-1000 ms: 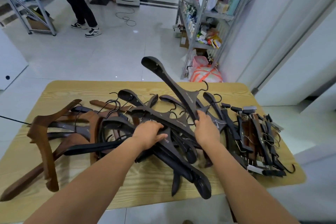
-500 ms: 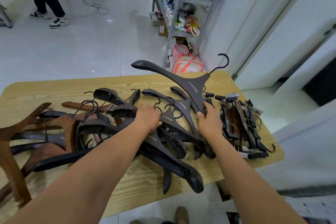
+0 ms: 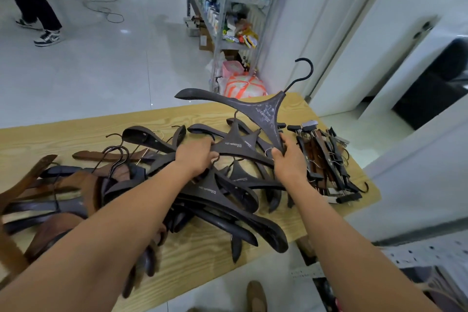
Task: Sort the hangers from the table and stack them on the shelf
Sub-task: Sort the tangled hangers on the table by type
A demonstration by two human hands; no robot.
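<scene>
Heap of black wooden coat hangers (image 3: 222, 192) on a light wood-grain table (image 3: 76, 132).
Right hand (image 3: 287, 159) grips one arm-tip of a black hook-topped hanger (image 3: 266, 114) held tilted above the heap; left hand (image 3: 195, 157) is curled round a flat-lying black hanger (image 3: 236, 147).

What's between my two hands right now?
Head view: stacked black hangers lie between the left hand, gripping one, and the right hand, holding a raised hanger.

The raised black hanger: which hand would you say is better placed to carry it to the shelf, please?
Right. The right hand grips the raised black hanger by one arm, clear above the pile, while the left hand holds a second hanger lying in that pile.
</scene>
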